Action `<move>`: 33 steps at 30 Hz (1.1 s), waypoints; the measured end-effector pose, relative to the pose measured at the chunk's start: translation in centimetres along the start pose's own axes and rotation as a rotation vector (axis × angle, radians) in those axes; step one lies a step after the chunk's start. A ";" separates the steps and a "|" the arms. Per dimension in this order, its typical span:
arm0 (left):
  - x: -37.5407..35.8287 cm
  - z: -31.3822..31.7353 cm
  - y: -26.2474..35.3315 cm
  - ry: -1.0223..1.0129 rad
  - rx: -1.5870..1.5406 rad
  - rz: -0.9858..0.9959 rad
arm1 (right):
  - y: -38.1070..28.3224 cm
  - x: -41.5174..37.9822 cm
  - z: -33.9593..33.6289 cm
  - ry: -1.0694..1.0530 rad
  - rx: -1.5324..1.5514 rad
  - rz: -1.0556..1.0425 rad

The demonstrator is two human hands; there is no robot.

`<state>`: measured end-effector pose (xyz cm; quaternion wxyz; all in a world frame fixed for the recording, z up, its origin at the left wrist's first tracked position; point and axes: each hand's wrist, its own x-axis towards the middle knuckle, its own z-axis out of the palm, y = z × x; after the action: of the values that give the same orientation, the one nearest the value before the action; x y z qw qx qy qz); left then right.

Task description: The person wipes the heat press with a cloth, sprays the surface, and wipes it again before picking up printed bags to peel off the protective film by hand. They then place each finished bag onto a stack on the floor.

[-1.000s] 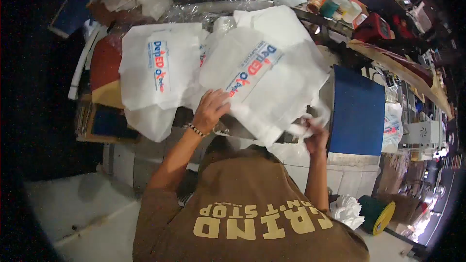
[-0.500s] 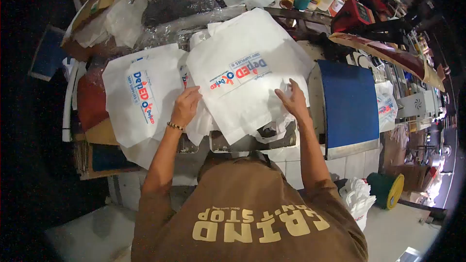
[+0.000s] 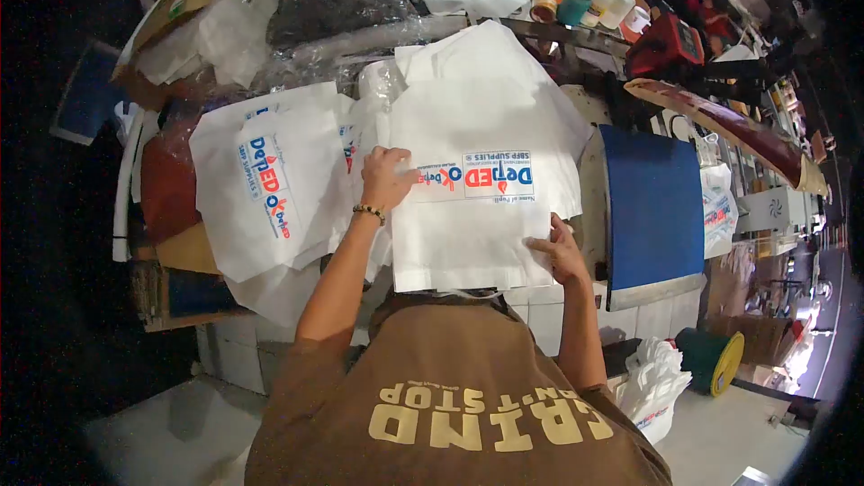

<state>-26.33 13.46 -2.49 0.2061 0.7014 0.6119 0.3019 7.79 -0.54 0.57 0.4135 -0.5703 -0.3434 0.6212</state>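
Observation:
A white bag (image 3: pixel 468 243) with red and blue "DepED" print lies flat in front of me, its print upside down from my side. My left hand (image 3: pixel 387 182) grips its left edge, thumb over the top face. At the lower right edge, my right hand (image 3: pixel 560 254) holds the bag with its thumb on top and fingers along the side. More white bags (image 3: pixel 540 72) lie under and behind this one. To the left is a pile of similar printed bags (image 3: pixel 256 157), tilted on the table.
A blue panel (image 3: pixel 654 216) stands to the right of the bags. Behind are clear plastic wrap (image 3: pixel 333 13), several jars (image 3: pixel 576 2) and a red device (image 3: pixel 664 43). On the floor at right sit a heap of white bags (image 3: pixel 652 387) and a green bucket (image 3: pixel 706 360).
The bag has turned from a slant to straight and come nearer to me. My left hand has shifted right along with its edge; my right hand has moved down onto the right edge.

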 end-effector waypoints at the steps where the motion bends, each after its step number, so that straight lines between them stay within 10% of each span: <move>1: 0.3 0.1 0.0 -0.010 0.000 0.006 | 0.3 -0.1 0.0 -0.009 0.031 -0.001; 16: -4.5 1.2 5.7 0.266 0.164 0.574 | 5.8 1.2 -1.2 0.098 0.023 0.019; 25: -3.2 -1.5 9.1 0.434 0.191 0.279 | 2.7 -0.3 -0.3 0.026 0.063 0.069; 29: -3.3 1.9 11.2 -0.076 -0.298 0.446 | 0.8 -0.4 0.1 -0.022 0.086 0.082; 33: -3.3 5.1 14.7 -0.106 -0.275 0.610 | 0.1 -0.2 0.7 -0.062 0.137 0.013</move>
<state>-12.34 8.22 2.83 0.2306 0.8326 0.3155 0.3925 7.10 -0.67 0.65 0.4368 -0.5233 -0.3088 0.6633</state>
